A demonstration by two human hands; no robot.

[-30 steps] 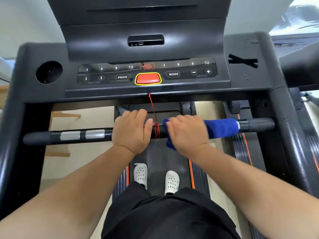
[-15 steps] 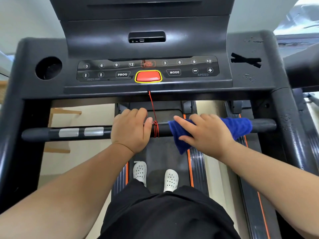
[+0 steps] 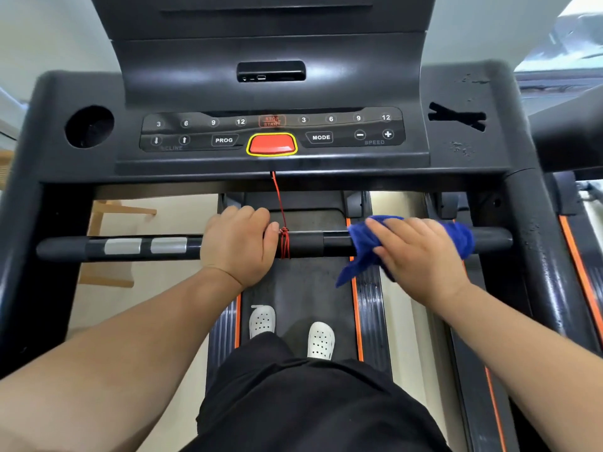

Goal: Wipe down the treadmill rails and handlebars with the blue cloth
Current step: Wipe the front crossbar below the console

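On the right half of the front handlebar (image 3: 306, 244), the right hand (image 3: 421, 256) presses the blue cloth (image 3: 362, 246) down around the bar; the fingers (image 3: 385, 228) lie flat and spread over the cloth, not curled into a fist, so it is a loose hold that pins the cloth to the bar; one corner of the cloth hangs down below the bar; more blue shows past the hand, close to the right end of the bar. Near the middle of the bar, the left hand (image 3: 239, 244) is wrapped tight around the bare bar, with no cloth in it; it touches the red cord (image 3: 284, 243) that is tied there and runs up to the console (image 3: 270, 135). The step in hand looks like wiping the right part of the handlebar; the left hand seems to steady the person. Next, I think the cloth must slide along the bar to the right end, with the hand pushing down all the way; the left part with the silver pads (image 3: 145, 246), and the side rails (image 3: 535, 256), look like they are not wiped yet; the cloth should stay clear of the red cord so it does not snag.
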